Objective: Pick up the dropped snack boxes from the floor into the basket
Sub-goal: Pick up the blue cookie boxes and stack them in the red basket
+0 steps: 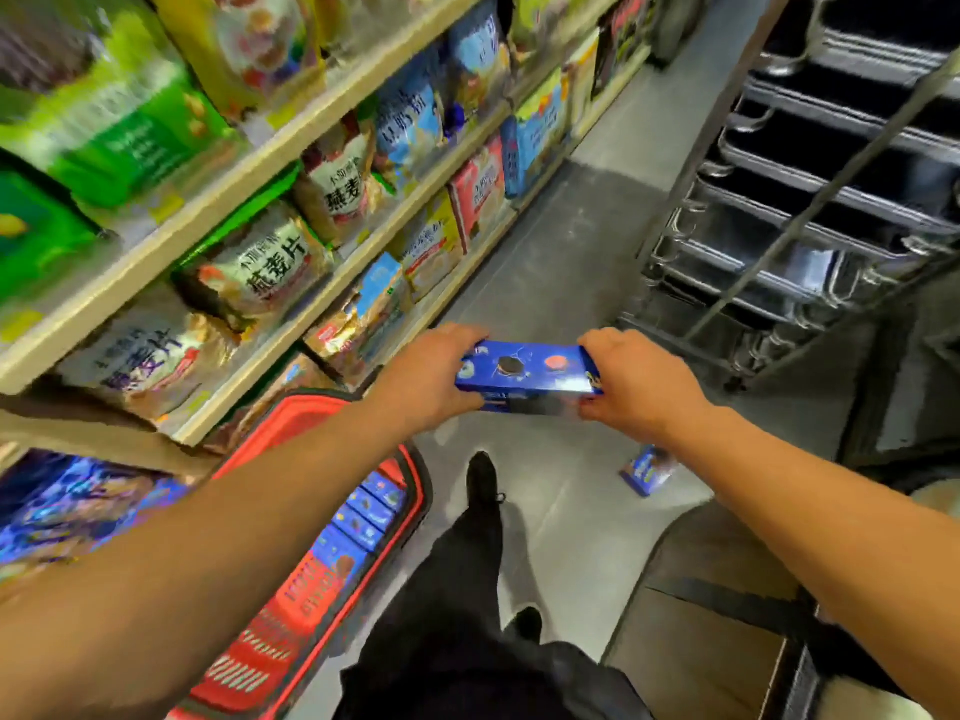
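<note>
Both hands hold one blue cookie box [527, 377] level in the air above the grey floor [561, 262], out in front of the person. The left hand [427, 377] grips the box's left end, fingers curled over its far edge; the right hand [638, 383] grips the right end the same way, thumb under the near side.

A red shopping basket [311, 579] stands on the floor at near left, beside the shelving, partly hidden by the left forearm. Several more blue boxes [363, 517] stand in a row inside it.

One further blue box [647, 471] lies on the floor to the right, below the right wrist, well apart from the basket.

The person's dark trouser leg and black shoe [483, 480] stand between the basket and that box. Store shelves [291, 148] of bagged oat cereal run along the left; a metal tray rack [810, 200] stands at far right.
</note>
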The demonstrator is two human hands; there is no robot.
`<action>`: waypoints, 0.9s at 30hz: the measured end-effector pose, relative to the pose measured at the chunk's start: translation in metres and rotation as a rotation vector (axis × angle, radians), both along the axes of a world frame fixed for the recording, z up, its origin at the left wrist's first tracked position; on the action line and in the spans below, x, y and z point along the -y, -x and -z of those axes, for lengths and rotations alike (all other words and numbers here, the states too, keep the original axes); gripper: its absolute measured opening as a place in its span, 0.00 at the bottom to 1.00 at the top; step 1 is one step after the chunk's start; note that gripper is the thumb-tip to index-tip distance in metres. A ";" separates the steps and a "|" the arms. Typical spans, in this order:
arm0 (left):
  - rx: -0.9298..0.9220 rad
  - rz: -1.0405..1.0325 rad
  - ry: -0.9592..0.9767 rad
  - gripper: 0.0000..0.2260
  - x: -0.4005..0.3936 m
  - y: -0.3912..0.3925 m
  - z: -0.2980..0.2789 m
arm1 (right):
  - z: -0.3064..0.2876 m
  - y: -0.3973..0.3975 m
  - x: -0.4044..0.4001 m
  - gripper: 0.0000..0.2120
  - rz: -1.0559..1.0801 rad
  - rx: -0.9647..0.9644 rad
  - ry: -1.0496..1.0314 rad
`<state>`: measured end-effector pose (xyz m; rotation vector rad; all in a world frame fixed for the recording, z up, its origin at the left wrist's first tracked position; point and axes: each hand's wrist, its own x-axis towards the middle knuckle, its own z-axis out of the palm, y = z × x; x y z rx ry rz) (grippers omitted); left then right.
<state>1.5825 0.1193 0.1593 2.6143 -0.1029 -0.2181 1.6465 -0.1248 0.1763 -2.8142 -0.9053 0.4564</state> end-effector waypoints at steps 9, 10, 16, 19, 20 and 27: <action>-0.018 -0.282 -0.084 0.28 -0.059 0.160 -0.031 | -0.041 0.095 -0.081 0.29 -0.297 -0.036 0.003; -0.021 -0.314 -0.093 0.29 -0.071 0.179 -0.030 | -0.041 0.108 -0.096 0.31 -0.327 -0.045 -0.012; 0.001 -0.432 -0.108 0.26 -0.129 0.281 -0.034 | -0.017 0.193 -0.168 0.26 -0.433 -0.063 -0.092; -0.021 -0.478 -0.123 0.23 -0.167 0.342 -0.027 | -0.009 0.248 -0.211 0.27 -0.495 -0.070 -0.087; -0.028 -0.489 -0.106 0.21 -0.177 0.361 -0.023 | -0.009 0.265 -0.225 0.28 -0.506 -0.077 -0.085; -0.148 -0.512 -0.066 0.22 -0.245 0.455 0.004 | 0.019 0.366 -0.295 0.23 -0.493 -0.152 -0.060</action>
